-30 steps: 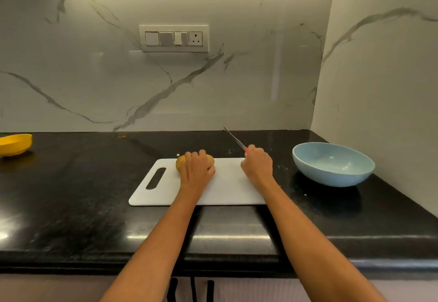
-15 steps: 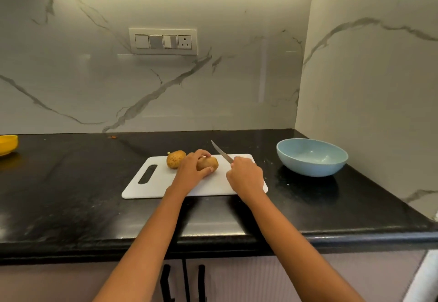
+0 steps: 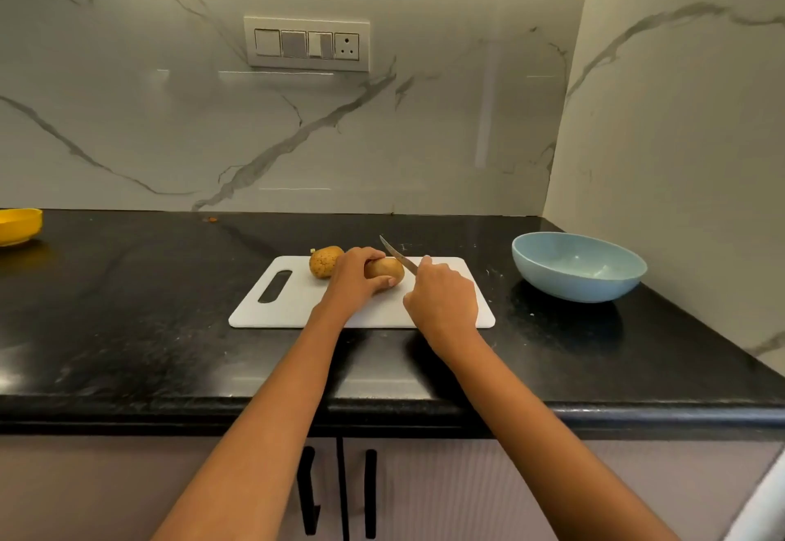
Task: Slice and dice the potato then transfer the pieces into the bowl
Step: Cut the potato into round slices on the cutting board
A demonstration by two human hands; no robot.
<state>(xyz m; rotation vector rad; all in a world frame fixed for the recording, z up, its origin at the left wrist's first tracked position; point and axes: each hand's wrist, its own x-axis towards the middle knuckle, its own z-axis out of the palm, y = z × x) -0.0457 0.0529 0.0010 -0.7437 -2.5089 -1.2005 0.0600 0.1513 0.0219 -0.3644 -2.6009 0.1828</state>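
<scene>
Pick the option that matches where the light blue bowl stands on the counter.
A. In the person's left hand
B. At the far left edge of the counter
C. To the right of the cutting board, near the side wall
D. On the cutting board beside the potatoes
C: the light blue bowl stands on the black counter, right of the white cutting board and apart from it, close to the side wall.

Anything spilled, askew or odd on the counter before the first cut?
Nothing serious. The cutting board lies square, the blue bowl sits upright and empty, and the left hand holds one potato while the right hand grips the knife. Only a small orange scrap lies by the backsplash.
</scene>
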